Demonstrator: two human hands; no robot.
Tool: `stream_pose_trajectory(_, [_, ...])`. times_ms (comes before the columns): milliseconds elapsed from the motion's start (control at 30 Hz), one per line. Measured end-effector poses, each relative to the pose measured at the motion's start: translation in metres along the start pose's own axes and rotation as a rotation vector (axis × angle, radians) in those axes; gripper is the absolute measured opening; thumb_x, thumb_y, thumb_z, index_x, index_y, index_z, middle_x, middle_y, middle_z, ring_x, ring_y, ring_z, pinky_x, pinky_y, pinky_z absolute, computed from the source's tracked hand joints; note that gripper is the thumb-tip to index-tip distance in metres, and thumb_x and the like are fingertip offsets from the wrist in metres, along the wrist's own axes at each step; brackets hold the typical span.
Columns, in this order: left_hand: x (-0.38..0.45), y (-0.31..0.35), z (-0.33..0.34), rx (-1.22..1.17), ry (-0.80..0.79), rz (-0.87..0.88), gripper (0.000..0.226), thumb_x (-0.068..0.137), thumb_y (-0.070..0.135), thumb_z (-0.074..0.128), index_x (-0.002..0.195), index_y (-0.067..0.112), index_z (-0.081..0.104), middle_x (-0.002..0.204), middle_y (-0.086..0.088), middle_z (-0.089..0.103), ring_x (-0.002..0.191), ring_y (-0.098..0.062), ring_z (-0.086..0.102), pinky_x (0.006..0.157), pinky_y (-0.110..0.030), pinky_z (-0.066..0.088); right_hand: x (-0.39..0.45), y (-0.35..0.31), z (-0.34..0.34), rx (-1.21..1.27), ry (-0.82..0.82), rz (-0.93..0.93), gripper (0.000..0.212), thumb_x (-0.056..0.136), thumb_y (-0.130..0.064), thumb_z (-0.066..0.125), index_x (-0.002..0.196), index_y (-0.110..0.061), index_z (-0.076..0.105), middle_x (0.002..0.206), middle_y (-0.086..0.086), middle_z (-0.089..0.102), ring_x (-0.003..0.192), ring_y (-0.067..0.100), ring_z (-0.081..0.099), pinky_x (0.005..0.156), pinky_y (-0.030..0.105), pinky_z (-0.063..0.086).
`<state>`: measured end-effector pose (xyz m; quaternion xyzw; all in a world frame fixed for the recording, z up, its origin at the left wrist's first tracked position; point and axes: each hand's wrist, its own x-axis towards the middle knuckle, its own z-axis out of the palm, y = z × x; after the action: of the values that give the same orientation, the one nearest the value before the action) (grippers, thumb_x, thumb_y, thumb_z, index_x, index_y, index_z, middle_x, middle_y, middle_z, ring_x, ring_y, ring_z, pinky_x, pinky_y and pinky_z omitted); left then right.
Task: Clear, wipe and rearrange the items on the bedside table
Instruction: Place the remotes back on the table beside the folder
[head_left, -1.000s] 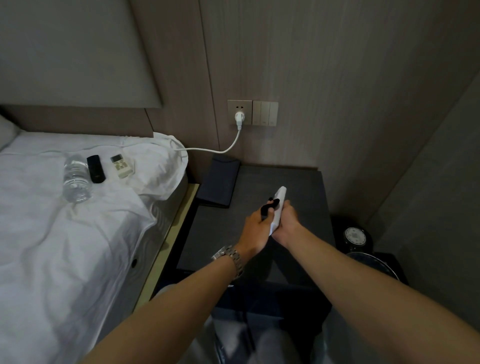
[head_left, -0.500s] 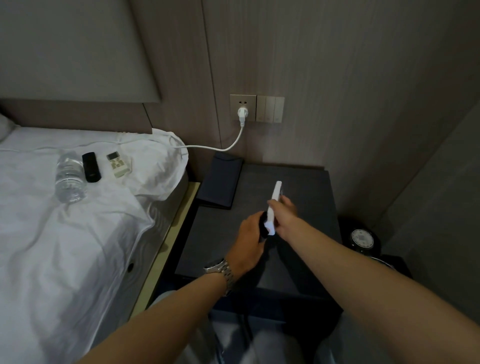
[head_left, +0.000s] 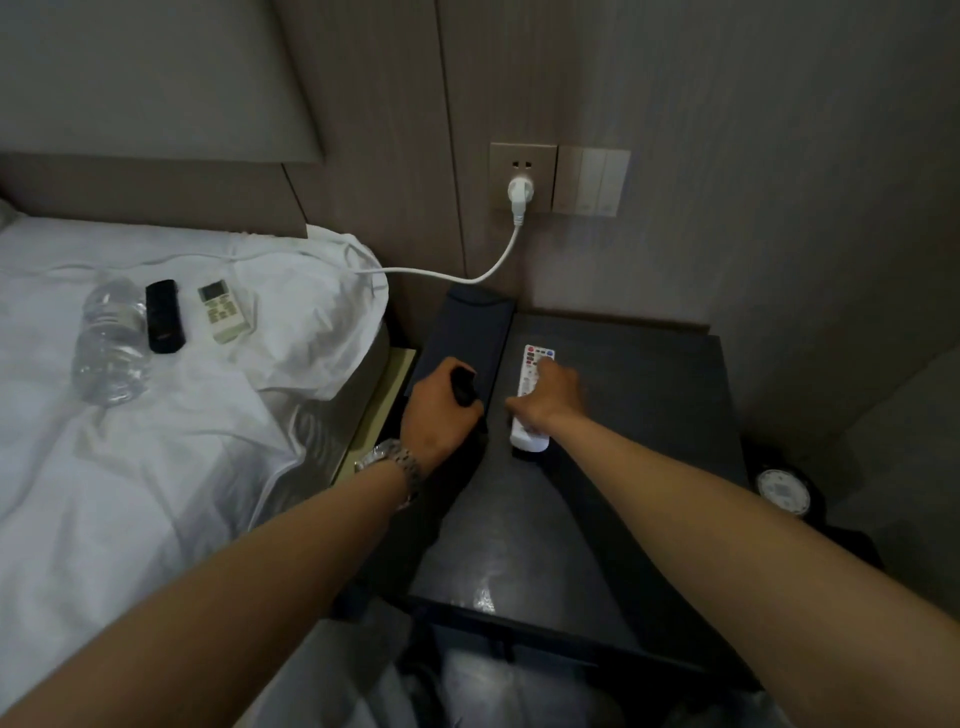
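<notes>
The long white remote with coloured buttons (head_left: 531, 397) lies flat on the dark matte bedside desk (head_left: 649, 405), near its back-left part in the middle of the frame. The right hand (head_left: 550, 402) rests over it, fingers curled round its body in a loose grip, so it looks to be in the act of setting it down. Just to the left, the left hand (head_left: 441, 410) has a closed grip on a small black object (head_left: 462, 387); I cannot tell what it is.

At the upper left, on the white bed sheet (head_left: 156, 467), three things lie close together: a clear plastic water bottle (head_left: 111, 348) on its side, a black rectangular remote (head_left: 163, 315) and a small cream air-conditioner remote (head_left: 222, 312).

My reading is that clearing is done and, given the sheen on the near part of the desk, probably the wiping too. Rearranging has begun with one remote; the three items on the bed are left to return.
</notes>
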<state>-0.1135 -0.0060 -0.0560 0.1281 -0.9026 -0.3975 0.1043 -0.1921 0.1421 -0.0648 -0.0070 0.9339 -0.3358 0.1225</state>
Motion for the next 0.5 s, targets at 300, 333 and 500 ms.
stream_pose_trajectory(300, [0.07, -0.004, 0.0, 0.398, 0.002, 0.08, 0.027, 0.078, 0.026, 0.07, 0.104, 0.023, 0.065, 0.109, -0.006, 0.061, 0.098, -0.029, 0.063, 0.072, -0.036, 0.052, 0.042, -0.015, 0.018, -0.224, 0.082, -0.041, 0.077, 0.078, -0.043, 0.076, 0.141, -0.023, 0.036, 0.132, 0.014, 0.042, 0.115, 0.035, 0.053, 0.09, 0.04, 0.046])
stream_pose_trajectory(333, [0.075, -0.005, 0.001, 0.401, 0.004, 0.072, 0.028, 0.077, 0.026, 0.07, 0.104, 0.024, 0.065, 0.11, -0.006, 0.061, 0.1, -0.029, 0.062, 0.074, -0.039, 0.054, 0.046, -0.017, 0.019, -0.198, 0.079, -0.036, 0.074, 0.079, -0.043, 0.075, 0.139, -0.023, 0.037, 0.131, 0.014, 0.04, 0.113, 0.036, 0.053, 0.089, 0.04, 0.047])
stream_pose_trajectory(500, [0.094, -0.006, 0.007, 0.451, 0.01, -0.017, 0.055, 0.075, 0.045, 0.075, 0.124, 0.026, 0.059, 0.129, -0.002, 0.057, 0.12, -0.03, 0.053, 0.081, -0.041, 0.051, 0.066, -0.017, 0.025, -0.144, 0.132, -0.056, 0.057, 0.09, -0.046, 0.061, 0.135, -0.018, 0.041, 0.133, 0.015, 0.037, 0.112, 0.037, 0.052, 0.092, 0.043, 0.049])
